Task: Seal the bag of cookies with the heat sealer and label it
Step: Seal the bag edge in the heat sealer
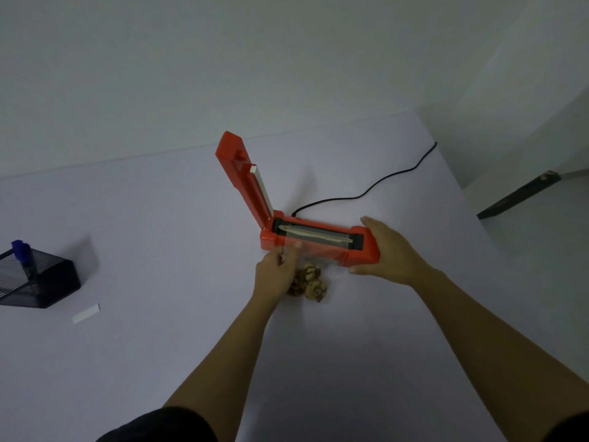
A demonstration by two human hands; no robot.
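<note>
The heat sealer (357, 255) lies across in front of both hands, its long axis going from left to right, with the right end a little closer to the person. The right hand (390, 250) grips this right end, thumb on the near side and fingers over the far side, so the base is held steady. The left hand (275, 274) is near the other end, just in front of the hinge. It seems to pinch the clear bag (314, 250) at its left edge against the front of the sealer, but I cannot tell the fingers exactly. The two hands are apart, with the bag between them.

The mouth of the bag lies over the sealing strip (318, 234), along the same axis as the sealer. The cookies (310, 283) sit at the bottom of the bag, on the near side, just right of the left hand.

The lid (245, 177) stands open. It rises from the hinge beyond the left hand and leans away to the left. I think the next move is to bring it down along the base, toward the right hand. The left hand is the nearer one to the lid, but it must let go of the bag first, and then the film may slip off the strip.

The white label (86, 313) lies far to the left of the left hand, not yet used.
</note>
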